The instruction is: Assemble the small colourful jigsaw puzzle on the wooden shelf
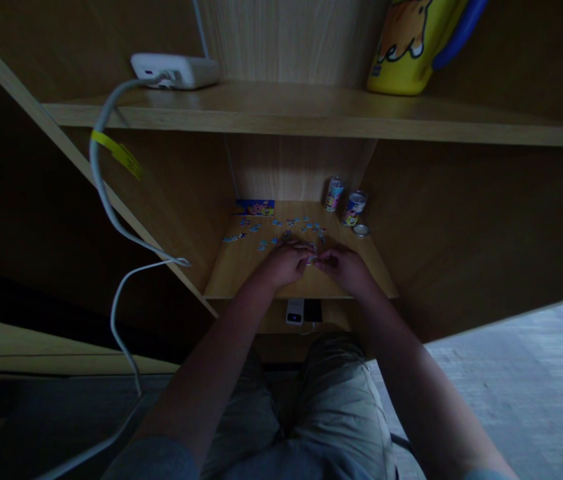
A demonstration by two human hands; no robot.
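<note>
Over the front part of the wooden shelf board, my left hand and my right hand meet with fingertips nearly touching. Both are closed in a pinch at a small pale jigsaw puzzle piece; whether it is one piece or two joined is too small to tell. Behind my hands, several loose blue puzzle pieces lie scattered on the board. More puzzle pieces spread toward the right, and some are partly hidden by my left fingers. A colourful picture card stands at the back left.
Two printed tins stand at the back right, beside a round metal lid. Overhead, an upper shelf bears a white charger and a yellow mug. A white cable hangs at left. Below lies a white power bank.
</note>
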